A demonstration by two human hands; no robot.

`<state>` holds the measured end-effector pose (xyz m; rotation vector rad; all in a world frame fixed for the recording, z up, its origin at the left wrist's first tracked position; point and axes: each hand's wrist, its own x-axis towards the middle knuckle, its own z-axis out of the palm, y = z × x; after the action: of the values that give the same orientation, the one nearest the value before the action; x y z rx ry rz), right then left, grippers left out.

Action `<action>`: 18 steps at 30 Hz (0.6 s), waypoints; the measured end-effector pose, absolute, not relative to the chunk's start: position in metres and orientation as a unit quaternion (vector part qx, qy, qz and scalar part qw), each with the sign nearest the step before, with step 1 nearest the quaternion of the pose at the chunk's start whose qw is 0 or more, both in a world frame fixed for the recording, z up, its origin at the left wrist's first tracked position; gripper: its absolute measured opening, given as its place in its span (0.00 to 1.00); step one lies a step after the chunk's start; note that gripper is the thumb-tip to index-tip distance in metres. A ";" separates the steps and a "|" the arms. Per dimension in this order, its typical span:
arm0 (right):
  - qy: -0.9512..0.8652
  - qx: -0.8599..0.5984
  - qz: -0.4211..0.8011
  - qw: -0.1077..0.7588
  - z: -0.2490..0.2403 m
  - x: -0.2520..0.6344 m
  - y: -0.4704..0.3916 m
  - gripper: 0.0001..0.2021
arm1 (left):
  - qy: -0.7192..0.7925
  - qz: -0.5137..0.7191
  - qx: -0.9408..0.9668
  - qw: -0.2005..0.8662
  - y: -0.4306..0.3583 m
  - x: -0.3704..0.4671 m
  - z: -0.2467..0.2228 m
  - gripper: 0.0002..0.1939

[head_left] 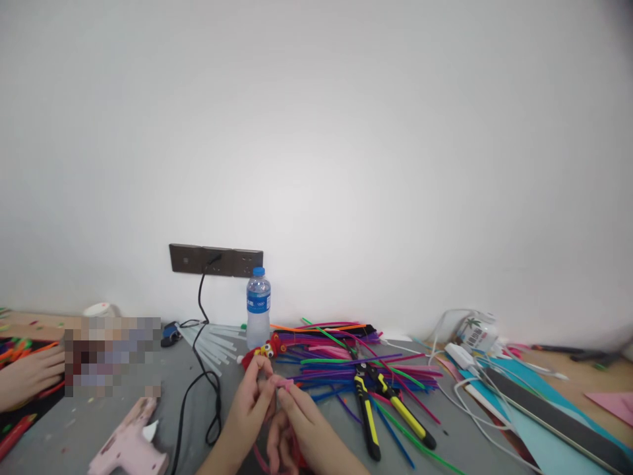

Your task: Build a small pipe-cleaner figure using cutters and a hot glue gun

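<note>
My left hand and my right hand meet at the lower middle, fingertips pinched together on a pink pipe cleaner. Most of it is covered by my fingers. A bit of red shows below, between the hands, too hidden to name. Just beyond my left fingers lies a small red figure with googly eyes and a yellow part. To the right spreads a pile of coloured pipe cleaners. Yellow-and-black pliers rest on that pile, their handles toward me.
A water bottle stands by the wall, near clear glue sticks. At the lower left lies a pink glue gun beside a black cable. Another person's hand is far left. White cables and a dark phone-like slab lie right.
</note>
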<state>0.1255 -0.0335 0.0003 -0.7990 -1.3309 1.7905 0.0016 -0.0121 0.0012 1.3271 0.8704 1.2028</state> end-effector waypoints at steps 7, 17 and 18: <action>-0.502 -0.383 0.650 0.423 0.002 0.122 -0.037 0.42 | 0.378 0.522 0.576 0.503 -0.022 0.003 0.009 0.22; -0.379 -0.350 0.513 0.686 0.013 0.147 -0.016 0.27 | 0.295 0.398 0.624 0.605 -0.016 0.009 -0.005 0.26; -0.351 -0.341 0.504 0.712 0.014 0.149 -0.014 0.26 | 0.292 0.391 0.630 0.604 -0.017 0.010 -0.004 0.23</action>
<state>0.1495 -0.0142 0.0143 -0.7570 -0.7780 1.1177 0.0097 -0.0166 -0.0040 1.4589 0.6767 0.9043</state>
